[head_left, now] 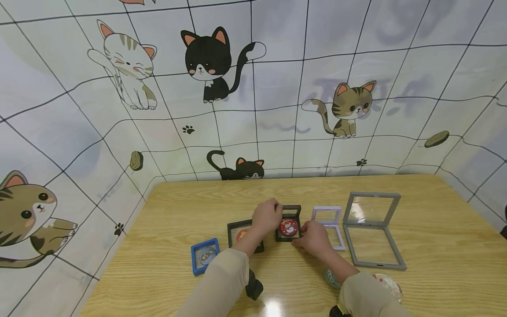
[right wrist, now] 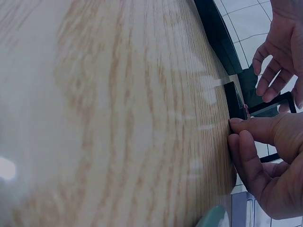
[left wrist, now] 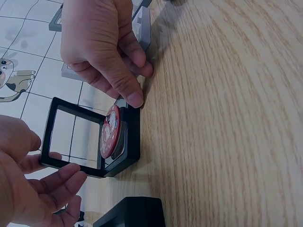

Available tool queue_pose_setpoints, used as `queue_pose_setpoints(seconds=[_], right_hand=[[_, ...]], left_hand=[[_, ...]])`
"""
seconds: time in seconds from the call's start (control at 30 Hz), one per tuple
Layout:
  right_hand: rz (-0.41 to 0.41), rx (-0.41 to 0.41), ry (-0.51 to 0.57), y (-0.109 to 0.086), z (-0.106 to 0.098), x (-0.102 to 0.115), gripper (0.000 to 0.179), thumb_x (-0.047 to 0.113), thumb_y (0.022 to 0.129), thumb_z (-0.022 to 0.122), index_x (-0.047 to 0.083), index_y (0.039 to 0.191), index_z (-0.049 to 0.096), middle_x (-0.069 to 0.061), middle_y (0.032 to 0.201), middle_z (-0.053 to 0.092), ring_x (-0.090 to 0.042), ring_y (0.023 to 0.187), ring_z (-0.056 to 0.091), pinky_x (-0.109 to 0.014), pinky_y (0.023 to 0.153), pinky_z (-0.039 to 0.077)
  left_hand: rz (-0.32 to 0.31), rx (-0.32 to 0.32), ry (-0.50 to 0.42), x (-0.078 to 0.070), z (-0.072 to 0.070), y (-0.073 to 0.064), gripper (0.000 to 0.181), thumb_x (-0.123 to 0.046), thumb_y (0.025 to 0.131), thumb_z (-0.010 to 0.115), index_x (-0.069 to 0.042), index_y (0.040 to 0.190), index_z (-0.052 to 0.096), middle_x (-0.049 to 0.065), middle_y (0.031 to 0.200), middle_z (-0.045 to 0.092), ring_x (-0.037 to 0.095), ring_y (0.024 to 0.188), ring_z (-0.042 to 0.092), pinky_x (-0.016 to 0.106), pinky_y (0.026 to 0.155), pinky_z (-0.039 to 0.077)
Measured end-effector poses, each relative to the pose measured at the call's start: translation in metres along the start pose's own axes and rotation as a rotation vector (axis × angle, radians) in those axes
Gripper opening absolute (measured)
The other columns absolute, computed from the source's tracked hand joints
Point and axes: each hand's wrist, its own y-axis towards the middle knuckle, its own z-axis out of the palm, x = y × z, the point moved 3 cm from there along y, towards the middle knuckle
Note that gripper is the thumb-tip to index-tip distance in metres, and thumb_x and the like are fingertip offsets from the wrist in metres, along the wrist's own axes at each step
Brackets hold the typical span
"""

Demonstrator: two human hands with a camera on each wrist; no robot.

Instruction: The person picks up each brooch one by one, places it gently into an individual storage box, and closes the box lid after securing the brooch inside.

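my left hand [head_left: 266,215] held the raised lid of the small black frame [head_left: 288,229], fingers curled at its edge; my right hand [head_left: 314,238] pinched the base's near corner. the frame lay on the table [head_left: 435,246], with the red badge [head_left: 288,227] inside it. i judged the badge could slip if the lid closed askew (it sat tilted). the left wrist view showed the badge [left wrist: 111,132] propped on edge; the head view hid that.
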Motion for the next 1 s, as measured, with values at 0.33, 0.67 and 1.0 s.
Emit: queue_pose_setpoints(seconds=[0.33,0.67,1.0], right_hand=[[0.018,0.012,0.032,-0.001,0.001,-0.001,0.042,0.007,0.064,0.078,-0.014,0.092,0.056,-0.001,0.045,0.055,-0.012,0.045,0.055,-0.033,0.059,0.049],[0.030,0.010,0.050,-0.001,0.002,-0.002,0.031,0.006,0.065,0.077,-0.009,0.082,0.056,-0.002,0.045,0.055,-0.012,0.042,0.054,-0.027,0.049,0.043],[0.021,0.002,0.047,0.001,0.004,-0.002,0.023,0.005,0.064,0.076,-0.004,0.074,0.058,0.000,0.044,0.053,-0.011,0.040,0.051,-0.025,0.045,0.039]], left_hand=[[-0.021,0.071,-0.011,0.003,0.002,-0.005,0.025,-0.027,0.091,0.051,-0.006,0.081,0.062,-0.001,0.062,0.053,0.012,0.053,0.045,0.024,0.048,0.034],[-0.020,0.167,-0.010,0.003,0.004,-0.013,0.023,-0.027,0.087,0.056,-0.008,0.075,0.053,-0.001,0.061,0.049,0.011,0.051,0.041,0.023,0.047,0.032],[-0.022,0.212,0.087,0.006,0.011,-0.018,0.024,-0.027,0.080,0.065,-0.009,0.074,0.050,0.000,0.062,0.049,0.013,0.052,0.042,0.023,0.045,0.031]])
